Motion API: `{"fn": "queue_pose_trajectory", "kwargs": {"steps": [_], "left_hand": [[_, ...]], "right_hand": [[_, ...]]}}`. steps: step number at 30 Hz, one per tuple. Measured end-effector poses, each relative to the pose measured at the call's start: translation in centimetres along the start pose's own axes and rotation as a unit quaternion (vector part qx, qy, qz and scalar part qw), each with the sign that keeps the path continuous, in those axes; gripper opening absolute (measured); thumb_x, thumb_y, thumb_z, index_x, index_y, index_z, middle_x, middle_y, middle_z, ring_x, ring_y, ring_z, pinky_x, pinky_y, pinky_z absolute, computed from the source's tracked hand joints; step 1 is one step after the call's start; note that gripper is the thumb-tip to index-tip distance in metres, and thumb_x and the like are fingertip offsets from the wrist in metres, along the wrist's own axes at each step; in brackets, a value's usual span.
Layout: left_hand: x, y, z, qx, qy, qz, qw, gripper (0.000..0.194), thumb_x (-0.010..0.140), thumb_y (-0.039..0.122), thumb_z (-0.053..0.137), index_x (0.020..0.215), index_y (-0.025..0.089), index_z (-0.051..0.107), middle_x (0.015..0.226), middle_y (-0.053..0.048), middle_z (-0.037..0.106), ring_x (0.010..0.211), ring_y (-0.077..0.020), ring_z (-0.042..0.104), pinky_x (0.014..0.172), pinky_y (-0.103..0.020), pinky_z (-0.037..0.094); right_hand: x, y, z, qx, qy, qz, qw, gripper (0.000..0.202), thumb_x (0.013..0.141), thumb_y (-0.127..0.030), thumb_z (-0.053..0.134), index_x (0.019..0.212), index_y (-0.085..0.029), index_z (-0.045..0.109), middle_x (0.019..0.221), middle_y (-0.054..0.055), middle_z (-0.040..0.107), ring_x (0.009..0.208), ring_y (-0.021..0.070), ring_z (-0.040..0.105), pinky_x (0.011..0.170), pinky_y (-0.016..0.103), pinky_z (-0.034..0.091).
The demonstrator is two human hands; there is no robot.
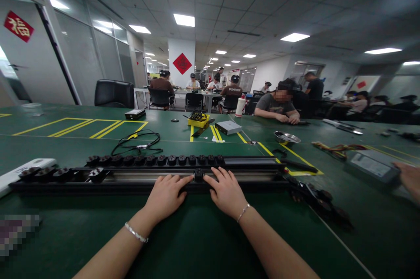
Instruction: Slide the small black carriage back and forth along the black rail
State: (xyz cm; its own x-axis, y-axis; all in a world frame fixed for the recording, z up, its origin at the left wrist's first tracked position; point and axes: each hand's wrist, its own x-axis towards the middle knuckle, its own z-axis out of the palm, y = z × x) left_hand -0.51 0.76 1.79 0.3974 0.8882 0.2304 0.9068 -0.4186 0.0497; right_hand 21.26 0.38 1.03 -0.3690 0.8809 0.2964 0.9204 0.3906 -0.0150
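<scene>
A long black rail (131, 187) with a metallic inner channel lies across the green table. A small black block (198, 175) sits in its channel, between my hands. My left hand (166, 195) rests on the rail's near edge, index finger reaching to the block's left side, fingers apart. From the right, my right hand (227, 191) touches near the block's other side, its fingers also spread. Several round black modules with pins sit at the rail's left end, and one module (97, 174) stands further along. Behind it runs a second black rail (249, 161) carrying a row of similar modules.
A white power strip (29, 167) lies at the left. Behind the rails are a cable coil (138, 141), a yellow box (197, 125), a grey box (229, 127) and a metal bowl (287, 137). Another person's hand (408, 178) is beside a metal unit (374, 164) at right.
</scene>
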Motion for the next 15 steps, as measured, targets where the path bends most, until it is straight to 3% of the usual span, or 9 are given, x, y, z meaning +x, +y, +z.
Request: {"fn": "queue_pose_trajectory", "kwargs": {"steps": [15], "left_hand": [[-0.07,-0.1,0.12,-0.001,-0.004,0.005,1.0,0.053,0.082,0.033,0.046,0.133,0.041,0.035,0.105,-0.001,0.06,0.098,-0.0216,0.05,0.08,-0.035,0.03]], "right_hand": [[0.05,0.59,-0.37,0.02,0.003,-0.01,1.0,0.045,0.081,-0.027,0.047,0.124,-0.035,0.049,0.14,0.002,0.04,0.129,0.0246,0.031,0.102,0.044,0.028]]}}
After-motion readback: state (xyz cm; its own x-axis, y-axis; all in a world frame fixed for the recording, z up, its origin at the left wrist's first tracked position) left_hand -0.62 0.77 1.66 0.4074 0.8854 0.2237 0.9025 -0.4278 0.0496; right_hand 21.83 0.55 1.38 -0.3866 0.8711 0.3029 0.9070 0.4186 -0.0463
